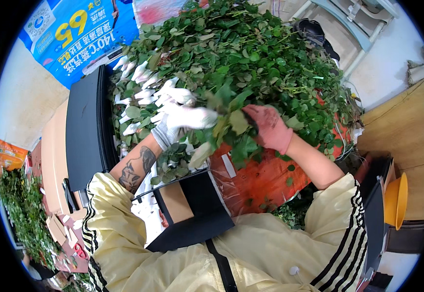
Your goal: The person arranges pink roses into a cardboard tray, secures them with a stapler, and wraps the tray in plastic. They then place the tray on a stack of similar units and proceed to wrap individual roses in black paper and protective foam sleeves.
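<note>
My left hand (185,118), in a white glove with a grey cuff, is closed around a leafy flower stem (238,121) at the middle of the view. My right hand (269,129), in a pink glove with dark patches, grips the foliage on the other side. Leaves between the hands are blurred and hide some fingertips. Beside and beyond my left hand lie several flower heads in white sleeves (146,78). A large heap of green leafy stems (251,53) spreads behind both hands, over an orange-red surface (265,180).
Close to my body is a black open box (200,194) with a brown panel. A tall black panel (88,129) stands at the left. More greenery (25,219) and red scissors (80,250) lie far left. A yellow bucket (396,199) is at the right, a metal frame (362,34) behind.
</note>
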Tool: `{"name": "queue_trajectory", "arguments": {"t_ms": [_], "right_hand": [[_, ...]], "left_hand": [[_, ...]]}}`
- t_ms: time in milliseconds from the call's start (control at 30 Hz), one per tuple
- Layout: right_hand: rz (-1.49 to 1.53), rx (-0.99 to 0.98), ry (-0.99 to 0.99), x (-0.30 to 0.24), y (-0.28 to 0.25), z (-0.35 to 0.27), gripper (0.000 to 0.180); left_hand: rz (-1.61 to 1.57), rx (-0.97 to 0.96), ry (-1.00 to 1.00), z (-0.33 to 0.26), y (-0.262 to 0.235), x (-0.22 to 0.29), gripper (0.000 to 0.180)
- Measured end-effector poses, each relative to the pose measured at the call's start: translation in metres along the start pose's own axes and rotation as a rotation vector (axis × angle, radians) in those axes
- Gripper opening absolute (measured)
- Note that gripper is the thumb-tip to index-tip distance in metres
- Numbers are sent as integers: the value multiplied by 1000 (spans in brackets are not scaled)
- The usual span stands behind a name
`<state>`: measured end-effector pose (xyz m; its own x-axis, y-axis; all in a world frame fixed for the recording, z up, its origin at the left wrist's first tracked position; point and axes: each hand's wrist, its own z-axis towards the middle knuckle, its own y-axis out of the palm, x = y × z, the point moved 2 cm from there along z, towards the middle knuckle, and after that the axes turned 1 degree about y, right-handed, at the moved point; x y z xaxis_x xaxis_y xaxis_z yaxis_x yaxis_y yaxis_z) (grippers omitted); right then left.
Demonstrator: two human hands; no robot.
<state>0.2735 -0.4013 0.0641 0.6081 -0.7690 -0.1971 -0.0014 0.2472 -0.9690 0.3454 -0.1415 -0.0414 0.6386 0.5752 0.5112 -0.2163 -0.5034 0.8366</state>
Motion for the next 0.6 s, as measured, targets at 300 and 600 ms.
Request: {"name": "queue_trajectory", "arguments": {"t_ms": [300, 600], "right_hand": [[-749, 613, 299, 124, -69, -102, 49], [-1191, 1006, 332, 234, -361, -159, 26]], "left_hand": [[35, 262, 204, -23, -45, 25, 18], [355, 305, 17, -87, -50, 13, 39]]}}
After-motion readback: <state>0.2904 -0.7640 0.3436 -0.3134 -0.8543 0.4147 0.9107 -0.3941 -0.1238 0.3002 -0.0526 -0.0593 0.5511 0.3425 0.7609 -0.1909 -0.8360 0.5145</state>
